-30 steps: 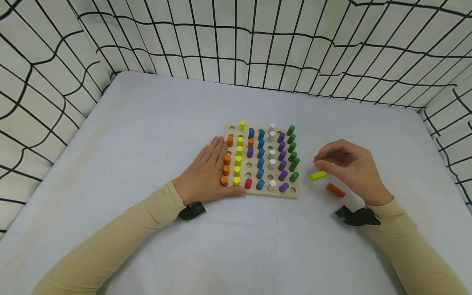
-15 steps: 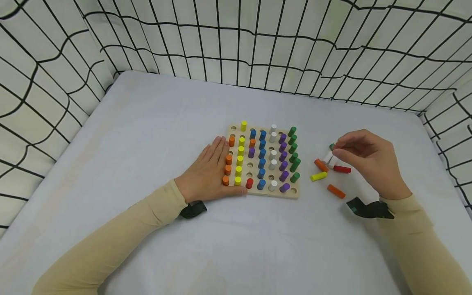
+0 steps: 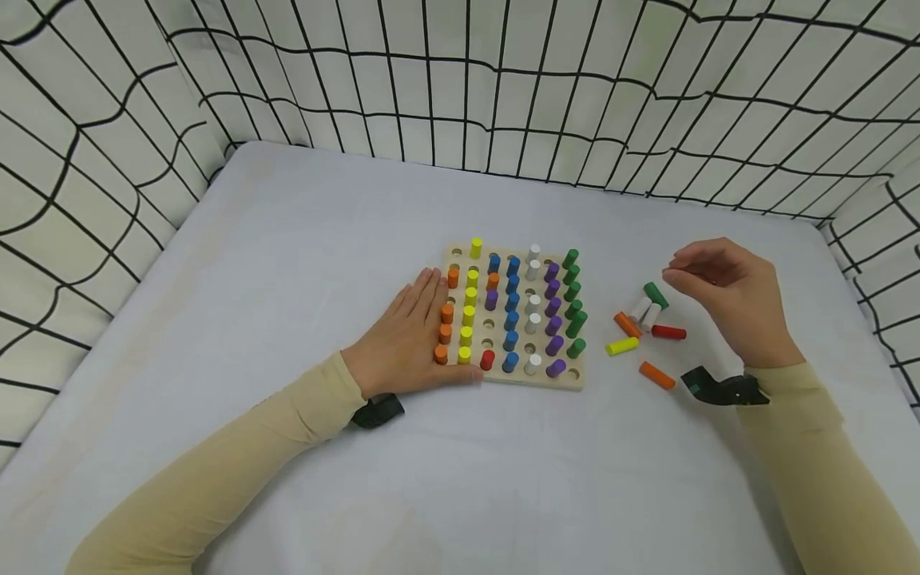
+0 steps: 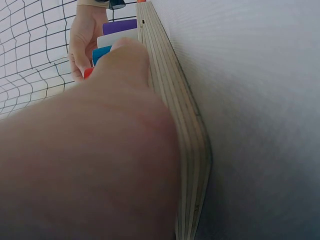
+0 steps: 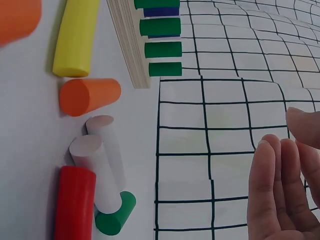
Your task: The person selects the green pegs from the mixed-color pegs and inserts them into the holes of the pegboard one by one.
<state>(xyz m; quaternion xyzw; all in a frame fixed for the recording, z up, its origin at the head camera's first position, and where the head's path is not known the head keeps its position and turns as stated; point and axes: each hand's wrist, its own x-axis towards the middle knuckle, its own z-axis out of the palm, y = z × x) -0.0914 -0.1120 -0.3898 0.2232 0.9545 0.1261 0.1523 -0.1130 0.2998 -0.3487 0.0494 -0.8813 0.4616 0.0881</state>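
Observation:
A wooden pegboard [image 3: 542, 381] stands in the middle of the white surface, with rows of orange, yellow, blue, white, purple and green pegs upright in it. One red peg [image 3: 487, 360] stands near its front edge. My left hand [image 3: 406, 339] lies flat along the board's left side, fingers straight, its thumb [image 4: 127, 60] against the front edge. To the right, my right hand [image 3: 729, 291] hovers over the surface with loosely bent fingers. In the right wrist view, thumb and fingertips are apart with nothing between them. Below and left of it lie loose pegs, including a green one [image 3: 656, 295].
Beside the board's right side lie a yellow peg [image 3: 622, 346], a red peg [image 3: 669, 332], two orange ones and two white ones. Some board holes hold no peg. White walls with a black grid [image 3: 496, 96] enclose the surface at the back and sides.
My right hand has moved right and away from the board, uncovering loose green, white, red and orange pegs. The left hand stays at the board, and the pegs in it look the same.

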